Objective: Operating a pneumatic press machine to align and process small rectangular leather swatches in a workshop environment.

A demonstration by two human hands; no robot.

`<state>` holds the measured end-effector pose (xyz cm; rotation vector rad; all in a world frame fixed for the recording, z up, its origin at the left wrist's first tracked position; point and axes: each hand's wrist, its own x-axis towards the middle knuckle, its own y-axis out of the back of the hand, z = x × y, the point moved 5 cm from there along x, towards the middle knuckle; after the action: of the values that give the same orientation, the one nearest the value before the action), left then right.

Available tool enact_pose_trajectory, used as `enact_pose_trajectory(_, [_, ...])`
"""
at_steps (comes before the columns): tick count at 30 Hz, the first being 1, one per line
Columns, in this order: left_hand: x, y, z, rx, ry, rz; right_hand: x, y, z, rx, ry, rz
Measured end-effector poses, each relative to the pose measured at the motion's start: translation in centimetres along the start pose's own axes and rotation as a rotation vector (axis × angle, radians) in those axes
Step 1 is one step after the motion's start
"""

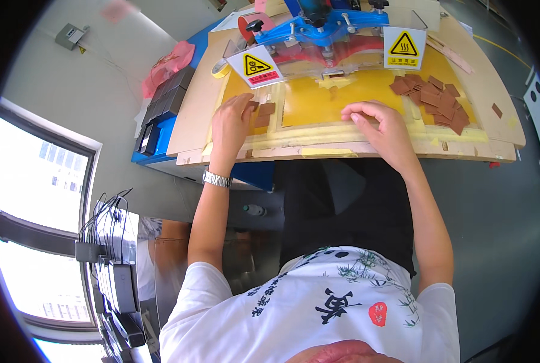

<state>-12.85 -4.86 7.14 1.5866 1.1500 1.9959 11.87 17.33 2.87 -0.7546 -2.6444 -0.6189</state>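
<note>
My left hand [229, 123] rests at the left of the yellow board [309, 109], its fingers bent together. At its fingertips is a small flat brown piece [254, 104], apparently pinched; part of it is hidden. Close beside it lie several more brown rectangular pieces [263, 116]. Over the board's front middle, my right hand [383, 128] has its index finger reaching left and its thumb slightly apart, with nothing visible between them. A loose heap of thin brown pieces [442, 103] lies to the right of that hand.
Just beyond my hands stands a blue press [324, 30] with a clear guard bearing a heat warning sign [404, 49] and a yellow hazard sign [255, 66]. A tape roll [221, 68] and dark boxes [168, 97] are at the left. One stray brown piece [497, 111] lies far right.
</note>
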Motion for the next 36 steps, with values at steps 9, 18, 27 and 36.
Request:
enact_pose_trajectory(9, [-1.1,-1.4,-1.4,0.062,0.127,-0.166,-0.1,-0.4,-0.2,-0.012,0.016,0.023])
enact_pose_trajectory(18, [-0.6,-1.4,-1.6,0.009,0.121,0.043,0.1,-0.2,-0.1,-0.071,0.026,0.013])
enact_pose_trajectory(27, [0.3,-2.4,10.3,-0.89,0.374,-0.018,0.0,0.2,-0.1,-0.229,0.223,0.243])
enact_pose_trajectory(36, [-0.3,-5.9,10.6,-1.024,0.433,-0.096,-0.2,-0.6,-0.2,-0.467,0.252,0.269])
